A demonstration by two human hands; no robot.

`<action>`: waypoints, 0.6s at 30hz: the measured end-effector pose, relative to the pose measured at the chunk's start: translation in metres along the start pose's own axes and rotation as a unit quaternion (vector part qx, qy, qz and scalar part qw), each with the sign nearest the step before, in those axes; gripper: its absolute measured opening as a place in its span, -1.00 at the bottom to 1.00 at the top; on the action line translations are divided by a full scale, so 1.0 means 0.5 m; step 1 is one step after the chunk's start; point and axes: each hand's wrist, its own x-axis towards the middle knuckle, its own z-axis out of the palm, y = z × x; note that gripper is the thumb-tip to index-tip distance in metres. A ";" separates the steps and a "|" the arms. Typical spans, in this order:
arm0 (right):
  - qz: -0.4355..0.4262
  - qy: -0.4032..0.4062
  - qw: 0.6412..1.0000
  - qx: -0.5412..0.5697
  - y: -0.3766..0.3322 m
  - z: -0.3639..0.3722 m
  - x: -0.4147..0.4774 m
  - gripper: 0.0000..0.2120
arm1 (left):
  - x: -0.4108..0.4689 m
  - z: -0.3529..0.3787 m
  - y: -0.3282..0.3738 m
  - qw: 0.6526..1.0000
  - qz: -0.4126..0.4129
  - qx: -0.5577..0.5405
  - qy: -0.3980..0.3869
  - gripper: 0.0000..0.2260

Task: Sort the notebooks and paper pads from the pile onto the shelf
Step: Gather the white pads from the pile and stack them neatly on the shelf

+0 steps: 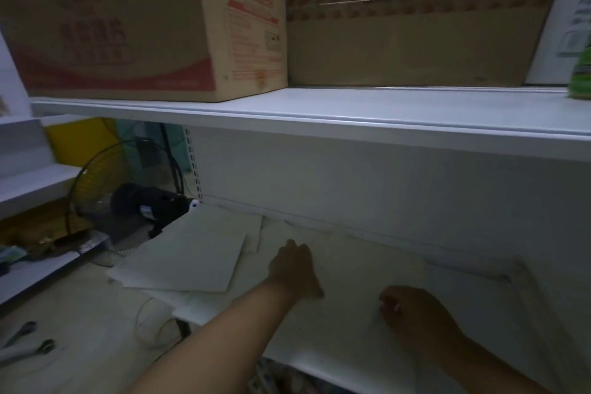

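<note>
Right of the fan (105,201), the left hand (295,269) and right hand (412,313) are resting on a thin, likely floppy paper pad (351,269) on the shelf (335,361), whether gripping I cannot tell, so taking its near edge is looking wisest.

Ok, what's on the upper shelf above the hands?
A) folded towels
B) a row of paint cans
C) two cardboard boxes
C: a printed cardboard box and a plain cardboard box stand side by side on the upper shelf, above the left hand and right hand.
</note>
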 end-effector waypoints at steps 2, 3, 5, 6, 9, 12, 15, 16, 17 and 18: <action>0.028 0.018 0.999 -0.008 -0.025 0.016 0.008 -0.73 | -0.001 -0.005 -0.014 0.996 0.015 -0.084 -0.025 -0.28; 0.047 0.039 0.998 -0.003 -0.038 0.020 0.012 -0.76 | -0.002 -0.014 -0.027 0.985 0.012 -0.160 -0.059 -0.33; 0.083 0.090 0.992 0.029 -0.067 0.027 0.031 -0.79 | -0.004 -0.029 -0.072 0.944 0.001 -0.309 -0.120 -0.43; 0.091 0.114 0.988 0.053 -0.087 0.028 0.045 -0.81 | -0.010 -0.036 -0.100 0.926 -0.004 -0.359 -0.117 -0.45; 0.078 0.132 0.983 0.103 -0.165 0.035 0.102 -0.83 | -0.037 -0.065 -0.213 0.863 -0.013 -0.503 -0.030 -0.59; 0.037 0.069 0.992 0.098 -0.266 0.075 0.169 -0.77 | -0.082 -0.097 -0.351 0.799 -0.023 -0.598 0.056 -0.55; -0.032 0.021 0.996 0.079 -0.365 0.122 0.239 -0.63 | -0.123 -0.116 -0.478 0.752 -0.038 -0.652 0.086 -0.48; -0.051 -0.001 0.996 0.066 -0.395 0.133 0.260 -0.56 | -0.139 -0.121 -0.511 0.741 -0.053 -0.663 0.094 -0.49; -0.060 -0.027 0.996 0.057 -0.420 0.143 0.279 -0.49 | -0.152 -0.121 -0.541 0.735 -0.064 -0.666 0.105 -0.52; -0.055 -0.060 0.995 0.052 -0.442 0.151 0.295 -0.45 | -0.168 -0.121 -0.567 0.732 -0.080 -0.666 0.115 -0.53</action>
